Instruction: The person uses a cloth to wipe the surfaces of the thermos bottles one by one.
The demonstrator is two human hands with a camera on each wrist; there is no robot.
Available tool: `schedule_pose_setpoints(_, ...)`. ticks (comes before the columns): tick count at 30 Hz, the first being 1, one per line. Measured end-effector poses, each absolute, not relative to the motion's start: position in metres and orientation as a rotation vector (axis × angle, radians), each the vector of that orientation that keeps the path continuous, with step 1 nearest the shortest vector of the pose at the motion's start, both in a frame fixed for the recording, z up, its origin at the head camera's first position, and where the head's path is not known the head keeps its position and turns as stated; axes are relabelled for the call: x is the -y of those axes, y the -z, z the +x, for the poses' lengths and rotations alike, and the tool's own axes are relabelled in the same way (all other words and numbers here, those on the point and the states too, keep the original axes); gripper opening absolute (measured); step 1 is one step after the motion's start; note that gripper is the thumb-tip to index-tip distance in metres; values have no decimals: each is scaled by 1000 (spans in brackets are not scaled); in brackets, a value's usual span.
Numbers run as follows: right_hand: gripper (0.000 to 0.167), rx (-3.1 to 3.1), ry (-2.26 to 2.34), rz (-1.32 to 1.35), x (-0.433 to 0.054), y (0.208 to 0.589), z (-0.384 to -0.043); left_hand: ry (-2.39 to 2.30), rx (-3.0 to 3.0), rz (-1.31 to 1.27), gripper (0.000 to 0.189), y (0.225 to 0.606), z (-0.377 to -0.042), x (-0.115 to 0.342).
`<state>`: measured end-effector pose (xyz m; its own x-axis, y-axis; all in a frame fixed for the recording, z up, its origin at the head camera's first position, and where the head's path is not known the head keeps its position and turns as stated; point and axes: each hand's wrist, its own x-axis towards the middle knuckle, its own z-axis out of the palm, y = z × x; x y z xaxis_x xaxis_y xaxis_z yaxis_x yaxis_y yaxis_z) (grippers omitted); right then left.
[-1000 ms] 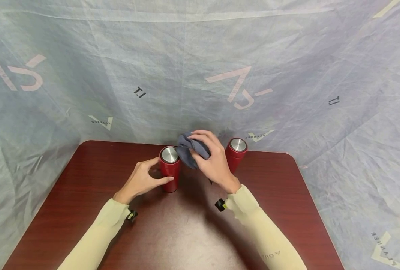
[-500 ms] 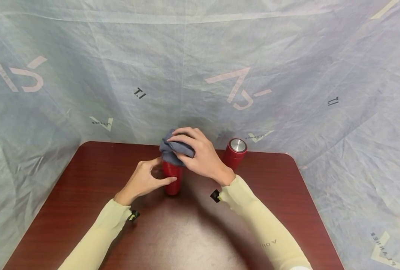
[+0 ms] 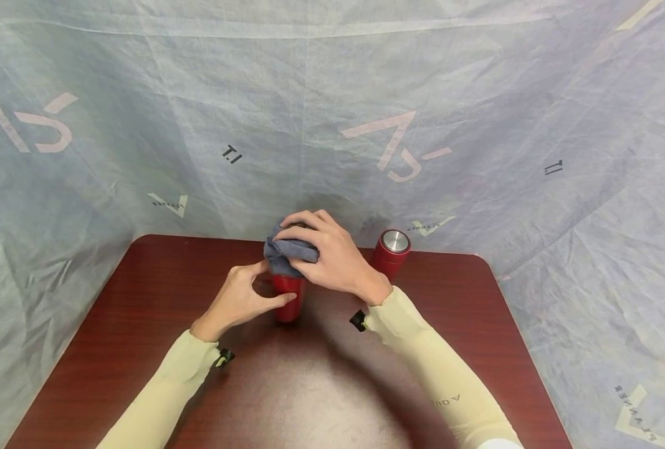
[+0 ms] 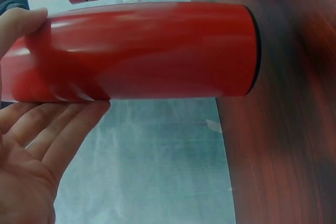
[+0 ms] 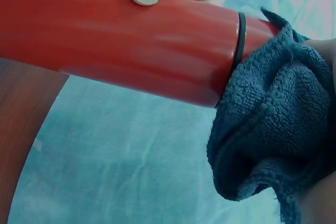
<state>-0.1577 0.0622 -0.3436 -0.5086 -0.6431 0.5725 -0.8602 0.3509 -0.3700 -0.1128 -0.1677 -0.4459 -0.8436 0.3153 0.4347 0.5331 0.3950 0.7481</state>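
A red thermos stands near the back of the table, its body held between the thumb and fingers of my left hand. In the left wrist view the thumb lies on one side of the thermos, the fingers against the other. My right hand grips a bunched blue-grey cloth and presses it over the thermos top, so the lid is hidden. Seen from the right wrist, the terry cloth wraps the end beyond the black ring.
A second red thermos with a brushed silver lid stands to the right, partly behind the right wrist. The dark red wooden table ends at a grey fabric sheet behind and at the sides.
My right hand has moved left with the cloth, from beside the thermos onto its top, covering the silver lid. The thermos has shifted slightly right; the left hand keeps its hold.
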Motion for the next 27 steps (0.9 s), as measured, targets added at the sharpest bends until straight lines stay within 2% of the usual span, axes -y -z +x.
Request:
schedule_pose_setpoints(11,31,2429,-1089,1226,-68,357,-166,1510,2414,-735,68,449,-111,167)
schedule_pose_setpoints(21,30,2345,-1436,1058,-70,381,-164,1529,2408,-678,63,453,-113,168)
schedule_pose_setpoints(27,32,2263,-1353,995,-67,390,-155,1551,2415,-637,64,451,-114,167)
